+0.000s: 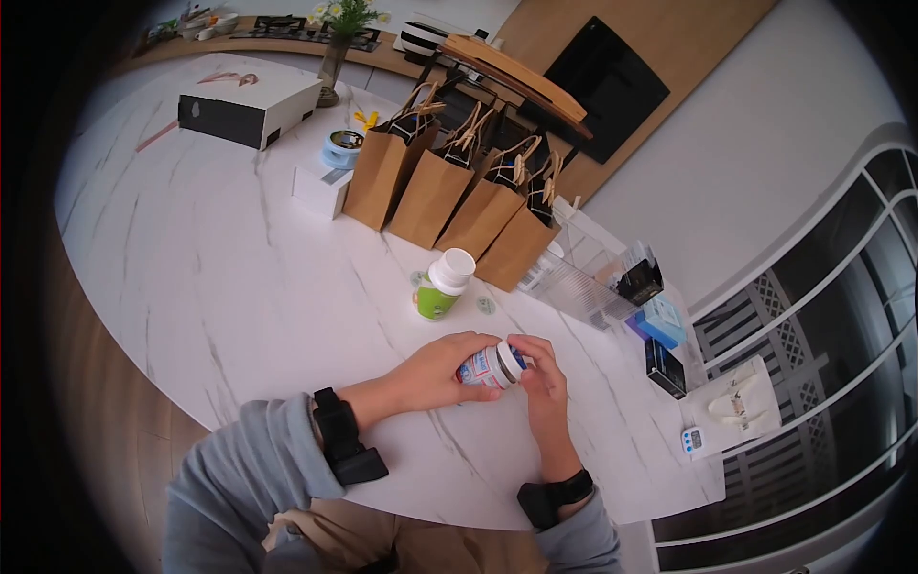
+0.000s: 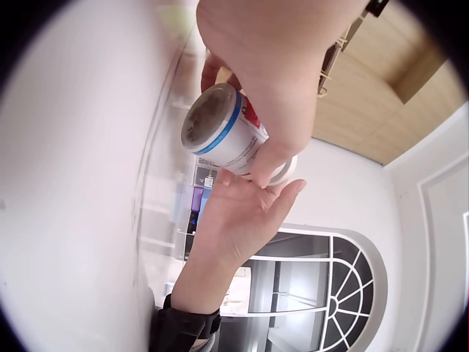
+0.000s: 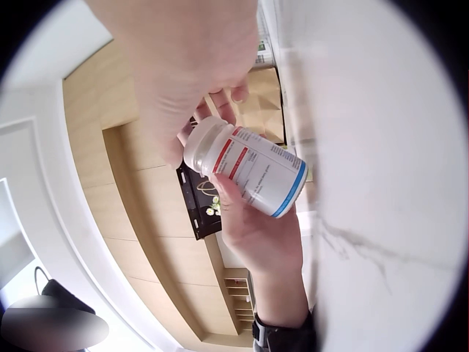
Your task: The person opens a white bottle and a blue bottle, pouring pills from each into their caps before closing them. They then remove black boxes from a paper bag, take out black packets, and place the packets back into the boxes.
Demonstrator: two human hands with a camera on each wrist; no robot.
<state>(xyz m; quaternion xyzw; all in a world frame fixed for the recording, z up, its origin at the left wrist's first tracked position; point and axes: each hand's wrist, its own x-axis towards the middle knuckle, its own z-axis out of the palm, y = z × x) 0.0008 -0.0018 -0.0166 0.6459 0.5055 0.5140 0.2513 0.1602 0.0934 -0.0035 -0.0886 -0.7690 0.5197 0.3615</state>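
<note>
White bottle (image 1: 477, 370) held tilted, just below centre of head view, clamped in left hand (image 1: 430, 373). Right hand (image 1: 545, 381) placed at cap (image 1: 511, 358); grip there cannot be told. Bottle best steadied, cap best handled squarely.

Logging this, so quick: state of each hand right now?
Left hand: closed, holding the labelled bottle.
Right hand: at its white cap; whether gripping can't be told.

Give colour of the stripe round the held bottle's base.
Blue: the stripe on the bottle shows best in the right wrist view.
</note>
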